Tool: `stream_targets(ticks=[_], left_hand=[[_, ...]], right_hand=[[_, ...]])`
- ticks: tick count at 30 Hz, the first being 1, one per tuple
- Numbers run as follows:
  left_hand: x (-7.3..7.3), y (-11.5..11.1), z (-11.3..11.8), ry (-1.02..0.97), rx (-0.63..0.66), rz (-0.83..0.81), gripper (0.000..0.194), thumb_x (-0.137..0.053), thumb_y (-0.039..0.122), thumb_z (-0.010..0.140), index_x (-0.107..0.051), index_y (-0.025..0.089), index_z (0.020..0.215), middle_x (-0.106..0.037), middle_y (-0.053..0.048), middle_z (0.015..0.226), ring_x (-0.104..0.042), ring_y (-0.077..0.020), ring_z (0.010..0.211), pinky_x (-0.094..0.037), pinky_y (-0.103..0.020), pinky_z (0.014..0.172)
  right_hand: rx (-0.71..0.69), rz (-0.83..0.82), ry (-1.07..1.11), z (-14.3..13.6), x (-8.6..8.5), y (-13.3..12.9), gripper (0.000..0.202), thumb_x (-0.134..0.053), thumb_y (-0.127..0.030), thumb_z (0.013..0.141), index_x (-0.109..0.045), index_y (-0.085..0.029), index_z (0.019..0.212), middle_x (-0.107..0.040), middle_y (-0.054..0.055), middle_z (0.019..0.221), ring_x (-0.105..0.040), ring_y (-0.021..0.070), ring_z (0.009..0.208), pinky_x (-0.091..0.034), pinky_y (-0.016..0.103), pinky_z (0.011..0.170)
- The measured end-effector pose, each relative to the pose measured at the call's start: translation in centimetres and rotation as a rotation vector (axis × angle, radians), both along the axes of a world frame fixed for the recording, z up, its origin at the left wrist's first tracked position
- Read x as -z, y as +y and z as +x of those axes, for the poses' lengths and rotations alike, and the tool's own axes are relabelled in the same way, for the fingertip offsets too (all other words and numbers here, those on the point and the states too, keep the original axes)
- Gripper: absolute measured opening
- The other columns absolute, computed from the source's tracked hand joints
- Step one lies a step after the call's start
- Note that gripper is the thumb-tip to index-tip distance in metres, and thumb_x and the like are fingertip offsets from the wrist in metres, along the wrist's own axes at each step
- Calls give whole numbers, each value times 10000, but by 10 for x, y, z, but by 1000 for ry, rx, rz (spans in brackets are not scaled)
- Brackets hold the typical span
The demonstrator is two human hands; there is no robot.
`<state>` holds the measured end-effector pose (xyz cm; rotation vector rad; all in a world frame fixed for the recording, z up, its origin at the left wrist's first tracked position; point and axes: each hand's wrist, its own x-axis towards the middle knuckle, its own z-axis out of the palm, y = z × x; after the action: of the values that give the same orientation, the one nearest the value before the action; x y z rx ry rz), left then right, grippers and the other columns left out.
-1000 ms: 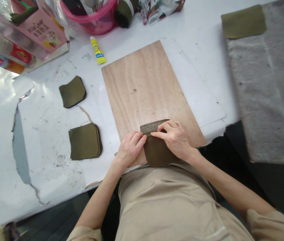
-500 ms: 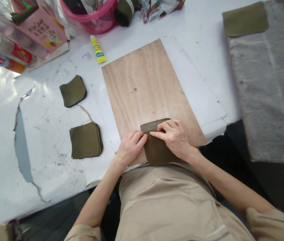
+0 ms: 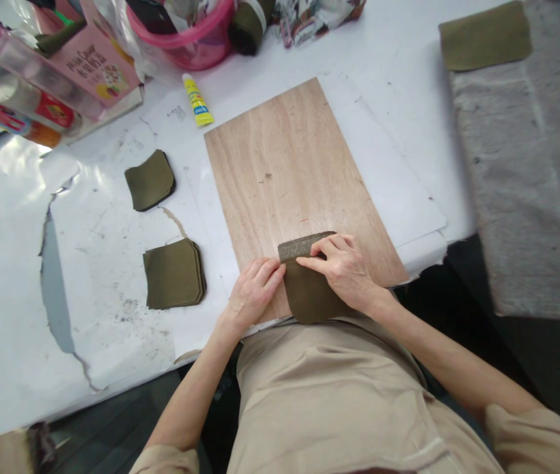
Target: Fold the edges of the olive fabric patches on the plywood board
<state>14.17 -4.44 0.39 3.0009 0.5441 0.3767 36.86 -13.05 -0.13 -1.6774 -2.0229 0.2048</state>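
Note:
An olive-green leather piece [image 3: 312, 293] lies at the near edge of a thin wooden board [image 3: 284, 164]. Its near end hangs toward my lap, and a greyish, rough-looking strip [image 3: 297, 247] runs along its far edge. My left hand [image 3: 257, 289] grips the left corner of the piece, thumb and fingers drawn together where green meets grey. My right hand [image 3: 344, 268] is pinched on the same border farther right, its thumb along the line and its curled fingers over the strip. Two stacks of similar pieces, a smaller stack [image 3: 150, 181] and a larger stack [image 3: 174, 273], lie left of the board.
Beyond the board are a yellow glue tube [image 3: 197, 102], a pink basket [image 3: 194, 43] and a dark green roll [image 3: 249, 25]. Bottles [image 3: 37, 105] and a pink box [image 3: 99, 69] crowd the back left. On the right, a grey slab [image 3: 522, 184] carries a green piece [image 3: 486, 36].
My left hand has shifted very slightly left along the piece's edge. The right hand keeps its pinch, and the view has swung a little.

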Motion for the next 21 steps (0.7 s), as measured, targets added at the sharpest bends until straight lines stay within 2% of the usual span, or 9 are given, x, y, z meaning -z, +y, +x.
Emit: stream_targets(ticks=[5, 9, 14, 21], left_hand=[[-4, -1, -8, -14, -78, -97, 235, -467, 143, 956, -610, 175, 1140, -636, -108, 1085, -581, -221, 1026, -530, -362, 853], [-8, -9, 2, -122, -186, -111, 272, -448, 132, 956, -592, 194, 1178, -621, -97, 1045, -585, -210, 991, -530, -354, 842], [-3, -23, 20, -34, -114, -83, 393, -453, 127, 953, -499, 165, 1342, -623, -131, 1092, -575, -249, 1048, -505, -400, 871], [1, -24, 20, 28, -141, -48, 403, -464, 151, 962, -490, 176, 1363, -627, -126, 1081, -572, -256, 1047, -480, -394, 848]], right_hand=[[-4, -2, -13, 0, -2, 0, 248, -532, -224, 960, -709, -301, 1116, -606, 39, 960, -480, 198, 977, -323, 356, 909], [6, 5, -2, -1, -2, 1, 245, -552, -223, 950, -713, -300, 1117, -616, 39, 964, -481, 202, 982, -321, 362, 903], [11, -2, -7, -1, -2, 1, 218, -538, -253, 962, -717, -298, 1077, -620, 34, 957, -482, 195, 966, -315, 355, 890], [35, 8, 80, 11, -2, 5, 190, -561, -255, 954, -744, -295, 986, -641, 16, 934, -499, 174, 967, -307, 347, 889]])
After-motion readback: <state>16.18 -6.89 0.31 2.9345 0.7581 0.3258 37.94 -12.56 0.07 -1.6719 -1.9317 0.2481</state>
